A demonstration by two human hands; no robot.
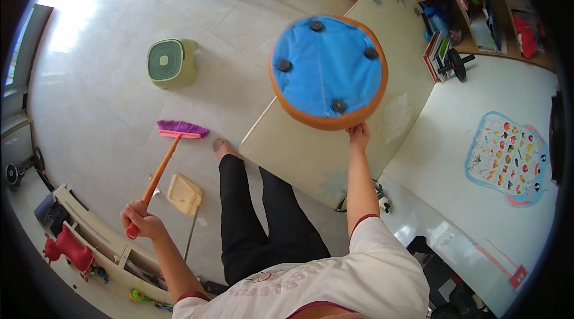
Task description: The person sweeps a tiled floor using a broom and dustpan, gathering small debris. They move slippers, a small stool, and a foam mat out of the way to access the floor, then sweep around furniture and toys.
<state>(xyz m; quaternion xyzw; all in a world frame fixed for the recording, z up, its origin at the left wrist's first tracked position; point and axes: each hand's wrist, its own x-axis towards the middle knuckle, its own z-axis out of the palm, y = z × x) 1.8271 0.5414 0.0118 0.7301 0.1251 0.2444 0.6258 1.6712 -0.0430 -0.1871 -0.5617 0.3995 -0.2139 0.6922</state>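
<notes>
My left hand [142, 220] is closed around the red end of a broom's orange handle [160, 171]. The broom's purple bristles [183, 127], on a pink head, are at the floor left of my foot. My right hand [358, 136] grips the lower rim of a round stool or pouf [327, 68] with an orange-brown side; its blue fabric underside with several black feet faces the camera. Part of my right hand's fingers is hidden by the rim. A beige dustpan [184, 193] with a thin metal handle lies between the broom handle and my legs.
A cream table-like surface [287, 148] extends under the pouf, close to my legs. A green plastic stool [172, 63] stands on the tiled floor. Shelves with books [486, 18] and an ab roller [456, 64] are at upper right; a low cabinet [107, 247] with a red toy animal [69, 249] is at lower left.
</notes>
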